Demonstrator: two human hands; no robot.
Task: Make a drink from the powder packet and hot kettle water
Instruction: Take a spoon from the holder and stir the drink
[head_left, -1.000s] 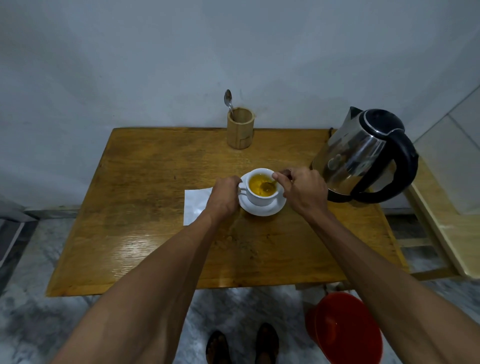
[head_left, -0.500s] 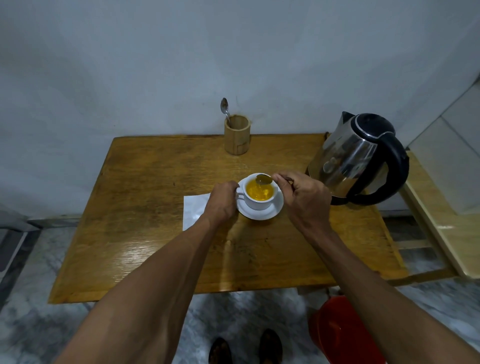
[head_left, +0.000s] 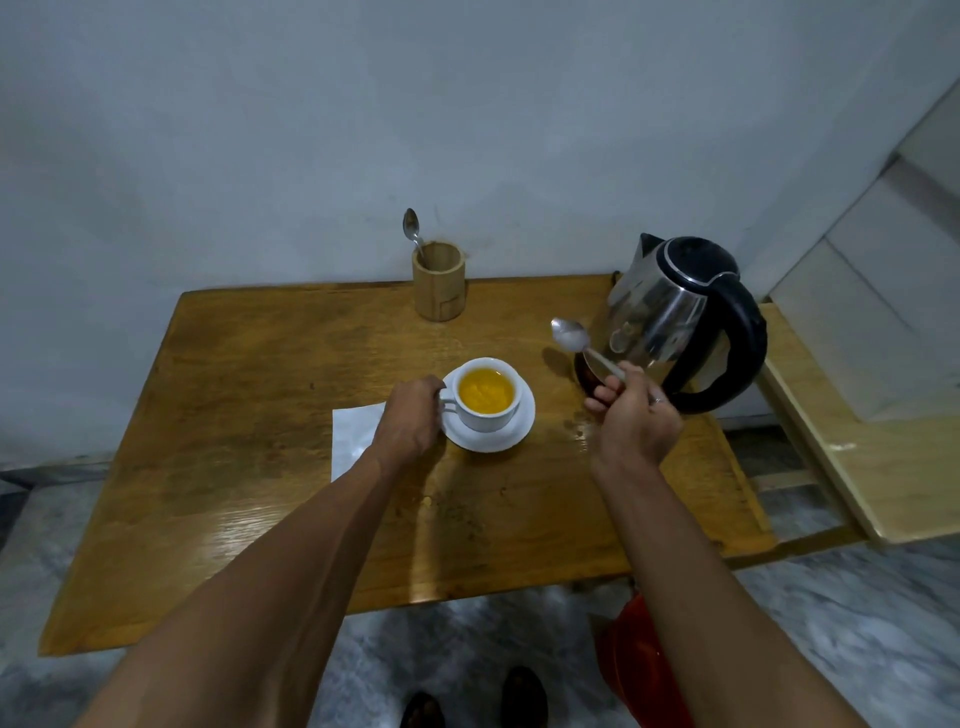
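A white cup (head_left: 485, 415) full of yellow drink stands on a white saucer (head_left: 514, 434) in the middle of the wooden table (head_left: 260, 441). My left hand (head_left: 410, 415) grips the cup's handle from the left. My right hand (head_left: 634, 421) holds a metal spoon (head_left: 571, 338) up in the air, right of the cup and in front of the steel kettle (head_left: 675, 317). The spoon's bowl points up and away. A white packet (head_left: 350, 436) lies flat on the table, partly under my left wrist.
A bamboo holder (head_left: 438, 280) with another spoon (head_left: 411, 228) stands at the table's back edge by the wall. A red bucket (head_left: 634, 660) sits on the floor under the table's right front. A lighter wooden bench (head_left: 857, 467) adjoins the table on the right.
My right hand lifted the spoon out of the cup and carried it to the right, toward the kettle. My left hand stayed on the cup's handle.
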